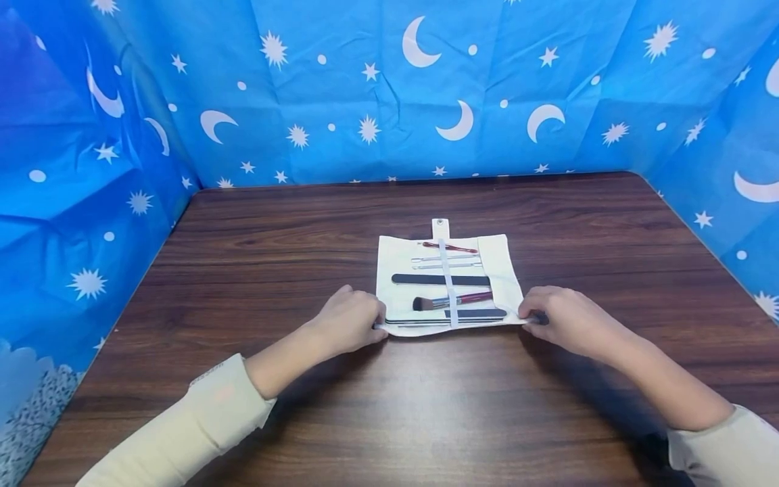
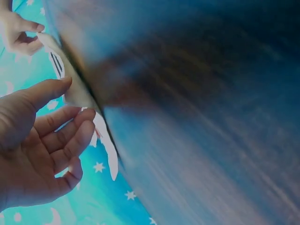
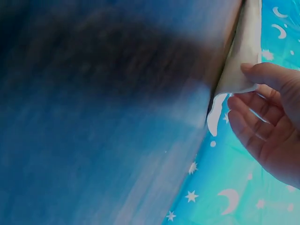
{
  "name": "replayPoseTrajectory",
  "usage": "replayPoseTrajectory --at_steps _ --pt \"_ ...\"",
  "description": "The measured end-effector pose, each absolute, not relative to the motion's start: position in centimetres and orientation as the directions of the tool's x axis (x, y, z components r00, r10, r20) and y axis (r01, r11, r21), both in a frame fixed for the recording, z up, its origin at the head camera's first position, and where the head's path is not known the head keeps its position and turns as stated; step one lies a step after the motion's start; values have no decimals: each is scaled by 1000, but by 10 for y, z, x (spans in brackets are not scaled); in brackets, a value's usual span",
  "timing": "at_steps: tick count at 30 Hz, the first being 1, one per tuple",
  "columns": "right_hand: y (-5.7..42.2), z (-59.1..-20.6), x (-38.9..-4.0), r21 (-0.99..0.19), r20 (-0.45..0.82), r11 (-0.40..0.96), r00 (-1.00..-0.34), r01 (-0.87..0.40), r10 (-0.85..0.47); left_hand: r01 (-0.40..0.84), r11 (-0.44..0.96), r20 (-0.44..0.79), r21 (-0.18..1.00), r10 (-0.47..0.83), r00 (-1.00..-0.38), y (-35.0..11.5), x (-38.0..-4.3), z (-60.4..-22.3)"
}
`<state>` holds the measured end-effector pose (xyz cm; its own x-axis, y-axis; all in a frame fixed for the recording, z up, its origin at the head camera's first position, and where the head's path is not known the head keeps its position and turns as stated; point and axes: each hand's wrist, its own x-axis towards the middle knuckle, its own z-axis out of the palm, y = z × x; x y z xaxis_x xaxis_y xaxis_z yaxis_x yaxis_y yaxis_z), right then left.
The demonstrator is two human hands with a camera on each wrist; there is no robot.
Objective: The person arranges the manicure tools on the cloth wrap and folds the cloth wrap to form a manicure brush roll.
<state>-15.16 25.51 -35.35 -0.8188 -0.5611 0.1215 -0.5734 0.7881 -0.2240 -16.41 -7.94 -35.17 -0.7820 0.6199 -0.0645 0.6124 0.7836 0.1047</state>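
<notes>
A white fabric tool roll [image 1: 395, 260] lies unfolded on the table, its snap tab [image 1: 439, 228] pointing to the far side. Under its elastic strap [image 1: 446, 270] sit a red tweezers-like tool [image 1: 459, 249], two thin metal tools [image 1: 433, 259], a black nail file [image 1: 414, 279] and a makeup brush [image 1: 422, 304]. More files [image 1: 477, 314] line the near edge. My left hand [image 1: 349, 319] pinches the near left corner between thumb and fingers; my right hand [image 1: 569, 318] pinches the near right corner. Both wrist views show the near edge raised slightly.
The dark wood table [image 1: 274, 237] extends around the roll on all sides. Blue cloth [image 1: 341, 88] with white moons and stars hangs along the back, left and right. A patterned grey fabric [image 1: 42, 412] shows past the table's left edge.
</notes>
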Motion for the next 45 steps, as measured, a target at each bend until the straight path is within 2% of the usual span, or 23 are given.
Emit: replayPoseTrajectory --at_steps 8,13,20,27,45 --pt "261 -344 -168 -426 89 793 -893 -435 -441 554 796 -15 244 574 -819 -88 -174 -345" --pt "259 -339 -185 -487 51 811 -938 -322 -342 475 825 -6 306 501 -865 -87 -190 -341" --pt "252 -336 -213 -494 38 839 -969 -229 -242 378 867 2 325 400 -917 -83 -219 -338" --pt "250 -346 -231 -467 -67 874 -980 -133 -185 346 886 -14 308 368 -930 -75 -240 -344" --pt "248 -357 -237 -392 -128 906 -966 -160 -226 277 913 -128 300 326 -937 -69 -249 -359"
